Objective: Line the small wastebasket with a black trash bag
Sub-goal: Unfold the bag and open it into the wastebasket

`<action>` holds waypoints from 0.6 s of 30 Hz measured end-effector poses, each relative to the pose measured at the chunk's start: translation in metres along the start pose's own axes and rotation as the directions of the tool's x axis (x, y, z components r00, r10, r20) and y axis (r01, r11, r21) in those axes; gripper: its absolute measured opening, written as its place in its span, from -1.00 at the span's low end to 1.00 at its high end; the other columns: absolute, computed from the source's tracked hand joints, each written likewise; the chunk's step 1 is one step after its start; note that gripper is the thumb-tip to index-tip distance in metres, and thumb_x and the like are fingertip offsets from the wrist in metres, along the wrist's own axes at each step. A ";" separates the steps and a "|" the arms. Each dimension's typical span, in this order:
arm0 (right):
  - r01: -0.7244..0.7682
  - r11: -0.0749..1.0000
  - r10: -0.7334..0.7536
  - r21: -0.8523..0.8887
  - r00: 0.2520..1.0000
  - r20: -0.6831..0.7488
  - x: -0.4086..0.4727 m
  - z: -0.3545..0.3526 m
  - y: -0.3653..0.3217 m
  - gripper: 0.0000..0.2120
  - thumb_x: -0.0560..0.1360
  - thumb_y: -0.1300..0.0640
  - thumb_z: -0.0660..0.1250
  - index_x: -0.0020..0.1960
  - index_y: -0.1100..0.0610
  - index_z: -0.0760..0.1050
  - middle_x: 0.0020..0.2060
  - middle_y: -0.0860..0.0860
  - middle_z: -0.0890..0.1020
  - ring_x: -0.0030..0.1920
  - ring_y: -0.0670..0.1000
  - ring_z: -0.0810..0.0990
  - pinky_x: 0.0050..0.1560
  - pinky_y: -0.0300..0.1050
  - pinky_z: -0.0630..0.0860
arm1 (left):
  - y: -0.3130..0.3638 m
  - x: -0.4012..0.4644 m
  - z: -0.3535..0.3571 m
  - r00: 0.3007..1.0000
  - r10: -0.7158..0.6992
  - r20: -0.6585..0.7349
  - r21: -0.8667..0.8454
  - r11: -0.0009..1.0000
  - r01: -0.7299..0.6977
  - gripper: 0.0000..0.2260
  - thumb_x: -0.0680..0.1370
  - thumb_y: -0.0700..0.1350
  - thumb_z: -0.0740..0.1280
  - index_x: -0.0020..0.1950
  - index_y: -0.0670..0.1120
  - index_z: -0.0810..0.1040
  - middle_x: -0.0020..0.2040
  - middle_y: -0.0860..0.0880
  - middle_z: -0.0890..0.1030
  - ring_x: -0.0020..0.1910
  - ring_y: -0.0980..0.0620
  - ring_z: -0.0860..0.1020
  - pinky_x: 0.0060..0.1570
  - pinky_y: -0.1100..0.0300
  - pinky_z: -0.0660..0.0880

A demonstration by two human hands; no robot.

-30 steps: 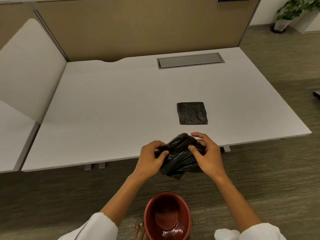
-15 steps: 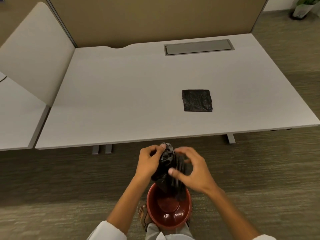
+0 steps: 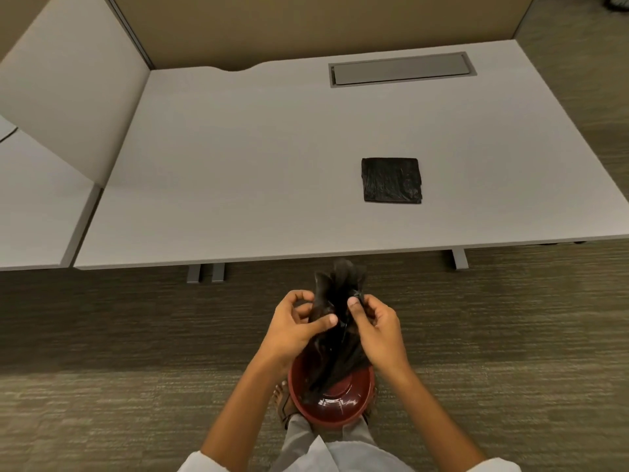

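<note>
Trash bag (image 3: 335, 321) is hanging upright between my hands, tail dipping into the wastebasket (image 3: 335, 408) directly below. Left hand (image 3: 292, 330) and right hand (image 3: 379, 330) are both pinching its gathered top.

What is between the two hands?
In the head view, the black trash bag is bunched between the left hand and right hand; both pinch it above the red wastebasket.

bare forearms, white sleeves (image 3: 200, 461) pushed up near elbows, light grey trousers (image 3: 299, 437), brown strapped sandal (image 3: 284, 405) on one foot
</note>
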State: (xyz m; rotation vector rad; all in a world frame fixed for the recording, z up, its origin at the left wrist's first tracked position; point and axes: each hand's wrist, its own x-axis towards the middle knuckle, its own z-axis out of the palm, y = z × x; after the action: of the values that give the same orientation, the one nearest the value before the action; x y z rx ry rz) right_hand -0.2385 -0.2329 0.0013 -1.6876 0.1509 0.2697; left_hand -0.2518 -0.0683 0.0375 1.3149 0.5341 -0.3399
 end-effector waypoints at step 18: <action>-0.223 0.973 0.222 -0.063 0.975 -0.022 0.018 -0.019 0.050 -0.59 0.56 0.38 0.26 -0.22 -0.04 0.69 -0.15 -0.12 0.75 -0.05 -0.12 0.70 0.12 -0.03 0.63 | -0.052 -0.007 -0.019 0.818 -0.371 -0.439 -0.474 0.869 0.140 -0.88 0.39 -0.35 0.29 -0.20 -0.15 0.47 -0.31 -0.10 0.47 -0.35 -0.02 0.49 -0.34 0.14 0.48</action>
State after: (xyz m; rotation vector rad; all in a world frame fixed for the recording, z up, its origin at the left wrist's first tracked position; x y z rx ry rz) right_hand -0.2325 -0.2578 -0.0487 -1.7393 0.3472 0.4338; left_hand -0.2886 -0.0627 -0.0041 0.8905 1.1924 -0.0724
